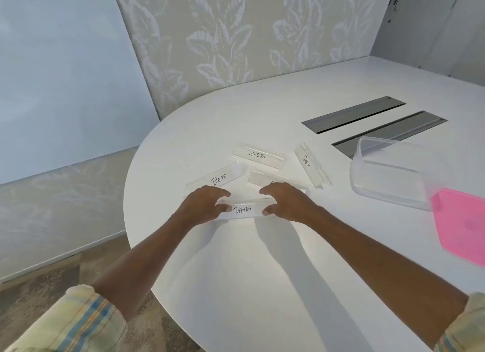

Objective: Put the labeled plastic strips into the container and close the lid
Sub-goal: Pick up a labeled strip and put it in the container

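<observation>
Currently both hands pinch the PANDA strip (242,210) at the table's (262,286) near edge: left hand (203,205) on its left end, right hand (284,202) on its right end. BEAR (216,179), ZEBRA (258,154), PENGUIN (311,165) and one half-hidden strip (265,178) lie beyond PANDA. Right of PANDA: empty container (391,173), pink lid (464,225) just beside it.

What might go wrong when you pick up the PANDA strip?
The PANDA strip is held only by fingertips of the left hand and right hand, so it might slip. The right hand hangs over another strip and might knock it. The box sits far right, so the carry passes the PENGUIN strip.
</observation>
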{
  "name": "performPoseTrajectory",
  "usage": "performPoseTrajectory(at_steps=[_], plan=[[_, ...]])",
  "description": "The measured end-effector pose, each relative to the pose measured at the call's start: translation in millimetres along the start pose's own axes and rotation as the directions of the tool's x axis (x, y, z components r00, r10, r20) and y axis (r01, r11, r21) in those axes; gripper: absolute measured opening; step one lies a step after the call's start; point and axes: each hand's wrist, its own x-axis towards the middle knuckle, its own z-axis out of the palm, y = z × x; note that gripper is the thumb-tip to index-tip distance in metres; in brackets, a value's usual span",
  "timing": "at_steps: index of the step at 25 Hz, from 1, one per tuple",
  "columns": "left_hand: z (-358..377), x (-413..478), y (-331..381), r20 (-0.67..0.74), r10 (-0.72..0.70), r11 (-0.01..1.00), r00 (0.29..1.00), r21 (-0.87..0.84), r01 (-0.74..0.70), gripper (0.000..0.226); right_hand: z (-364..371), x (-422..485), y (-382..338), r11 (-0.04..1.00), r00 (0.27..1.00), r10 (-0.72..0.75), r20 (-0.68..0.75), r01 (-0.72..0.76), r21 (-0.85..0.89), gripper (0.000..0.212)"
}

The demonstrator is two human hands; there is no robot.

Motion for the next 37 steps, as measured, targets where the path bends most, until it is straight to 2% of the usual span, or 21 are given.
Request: performPoseTrajectory(at_steps=[4,9,15,19,25,30,37], plan=[[1,-3,-16,0.132,-0.032,0.999,0.991,0.025,0.029,0.068,4,9,1,0.994,0.996,0.049,0.079,-0.041,-0.106,0.064],[0,1,-24,0.164,-0.017,0.999,0.986,0.037,0.012,0.068,11,18,4,0.989,0.994,0.069,0.088,-0.056,-0.138,0.061],[0,8,-22,0.092,0.023,0.999,0.995,0.047,-0.028,0.045,12,16,12,0.993,0.997,0.077,0.017,-0.075,-0.086,0.055],[-8,17,-5,0.048,0.097,0.994,0.994,0.047,-0.099,0.051,-7,6,25,0.994,0.995,0.088,-0.044,-0.090,-0.058,0.053],[-18,47,47,-0.052,0.204,0.978,0.977,0.048,-0.202,0.062,-59,-24,61,0.995,0.988,0.098,-0.120,-0.102,-0.023,0.051],[-24,88,121,-0.158,0.256,0.966,0.954,0.077,-0.247,0.053,-118,-52,108,0.990,0.969,0.132,-0.208,-0.138,-0.016,0.044],[-32,157,234,-0.163,0.348,0.935,0.923,0.126,-0.331,0.046,-196,-82,187,0.982,0.926,0.174,-0.335,-0.190,-0.018,0.035]])
